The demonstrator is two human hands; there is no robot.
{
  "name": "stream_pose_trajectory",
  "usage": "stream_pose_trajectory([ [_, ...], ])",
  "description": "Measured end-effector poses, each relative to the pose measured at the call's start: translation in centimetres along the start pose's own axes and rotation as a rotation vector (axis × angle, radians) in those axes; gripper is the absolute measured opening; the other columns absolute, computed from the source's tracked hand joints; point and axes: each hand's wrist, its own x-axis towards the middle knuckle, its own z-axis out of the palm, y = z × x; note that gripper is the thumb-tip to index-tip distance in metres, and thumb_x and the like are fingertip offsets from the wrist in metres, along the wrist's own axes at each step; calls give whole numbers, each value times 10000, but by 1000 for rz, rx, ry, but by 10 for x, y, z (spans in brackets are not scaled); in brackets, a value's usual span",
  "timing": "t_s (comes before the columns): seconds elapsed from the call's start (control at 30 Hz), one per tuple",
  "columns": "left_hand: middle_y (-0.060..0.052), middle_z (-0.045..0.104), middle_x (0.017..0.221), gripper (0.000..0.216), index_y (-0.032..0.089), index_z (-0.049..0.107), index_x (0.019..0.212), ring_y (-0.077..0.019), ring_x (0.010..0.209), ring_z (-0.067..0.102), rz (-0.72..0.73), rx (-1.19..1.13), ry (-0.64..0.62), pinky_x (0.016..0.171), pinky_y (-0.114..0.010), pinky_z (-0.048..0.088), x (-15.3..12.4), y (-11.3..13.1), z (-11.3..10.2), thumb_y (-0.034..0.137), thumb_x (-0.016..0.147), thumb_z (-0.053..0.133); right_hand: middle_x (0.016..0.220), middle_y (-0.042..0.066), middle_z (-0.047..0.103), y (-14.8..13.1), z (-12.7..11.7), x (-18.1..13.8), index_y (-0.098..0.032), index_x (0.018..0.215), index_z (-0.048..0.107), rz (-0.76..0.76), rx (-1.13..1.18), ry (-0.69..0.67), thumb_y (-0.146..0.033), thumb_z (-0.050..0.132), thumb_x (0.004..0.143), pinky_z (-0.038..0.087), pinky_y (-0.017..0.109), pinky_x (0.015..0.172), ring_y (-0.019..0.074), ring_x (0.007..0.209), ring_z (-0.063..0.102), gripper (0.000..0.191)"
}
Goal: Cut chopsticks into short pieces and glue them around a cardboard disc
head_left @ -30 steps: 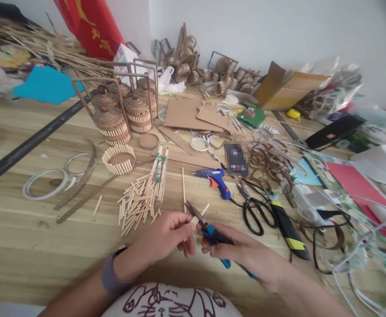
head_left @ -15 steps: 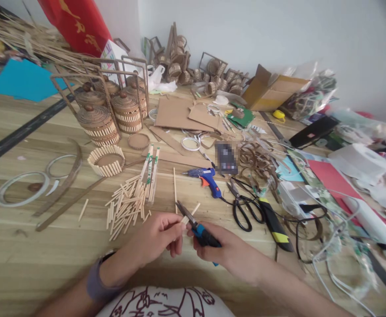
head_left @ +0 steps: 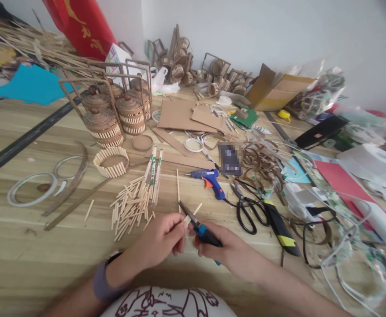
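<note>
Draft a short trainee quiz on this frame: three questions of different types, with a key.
1. Which grips the blue-and-black cutting tool? (A) the left hand (B) the right hand (C) both hands
2. True or false: the blue glue gun lies on the table, touching neither hand.
3. Fill in: the left hand holds a thin, pale ____ that crosses the cutting tool.

Key: 1 B; 2 true; 3 stick.

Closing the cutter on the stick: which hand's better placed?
Right, probably: the right hand grips the blue-and-black cutter, its blades crossing the thin stick in view. The left hand is occupied pinching that stick.
</note>
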Motion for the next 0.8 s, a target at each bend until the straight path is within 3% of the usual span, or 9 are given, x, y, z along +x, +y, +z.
stream_pose_trajectory([
  [0.33, 59, 466, 509, 371, 181, 515, 750, -101, 469, 411, -59, -187, -47, 513, -235, 350, 5, -8, 3, 506, 887, 402, 926, 22, 600, -5, -10, -5, -195, 1114, 603, 184, 250, -127, -277, 621, 708, 383, 288, 724, 190, 881, 535, 415],
  [0.6, 71, 428, 499, 378, 162, 566, 833, -95, 452, 365, -25, -231, -75, 484, -230, 306, 5, -10, 3, 513, 869, 431, 761, -7, 507, -3, -5, -2, -179, 851, 566, 133, 97, -96, -215, 556, 663, 336, 265, 623, 146, 713, 439, 191],
  [0.8, 66, 439, 521, 345, 176, 538, 777, -93, 471, 378, -5, -179, -67, 496, -229, 314, 5, -10, 2, 485, 885, 432, 789, 8, 528, -2, -3, -2, -186, 843, 567, 29, -26, -23, -212, 538, 722, 391, 287, 686, 167, 764, 473, 127],
])
